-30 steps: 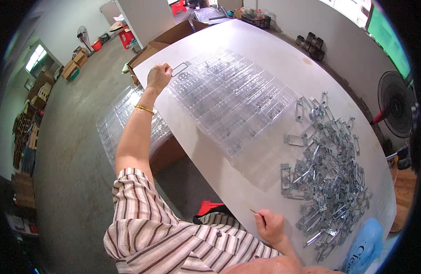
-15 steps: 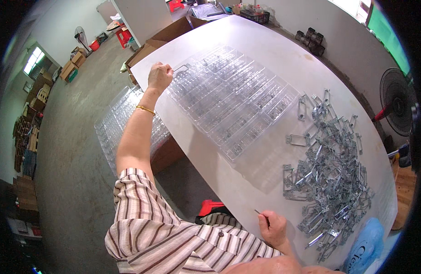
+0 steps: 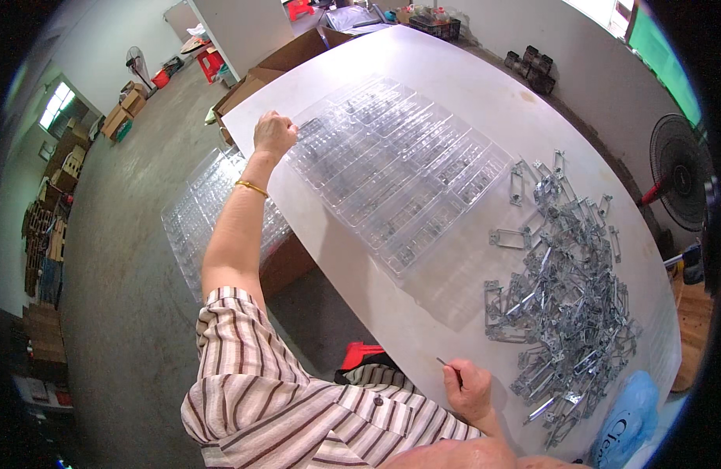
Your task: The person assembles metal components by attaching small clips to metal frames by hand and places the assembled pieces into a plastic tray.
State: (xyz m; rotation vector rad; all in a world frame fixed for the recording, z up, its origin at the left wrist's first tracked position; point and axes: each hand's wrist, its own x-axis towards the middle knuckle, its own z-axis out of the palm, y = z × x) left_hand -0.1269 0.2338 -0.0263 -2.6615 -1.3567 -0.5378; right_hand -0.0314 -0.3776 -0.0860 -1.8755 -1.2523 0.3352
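Two hands show in the head view. Your left hand (image 3: 275, 135) curls at the far-left corner of the clear tray (image 3: 341, 207) on the counter (image 3: 462, 70); whether that grip holds anything, I cannot tell. The tray's long axis seems to run from there toward near right. Your right hand (image 3: 468, 391) pinches a thin rod (image 3: 441, 362), just left of the heaped metal brackets (image 3: 567, 297).

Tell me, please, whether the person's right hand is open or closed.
Closed: the right hand is curled like a fist, with a thin dark piece sticking out.
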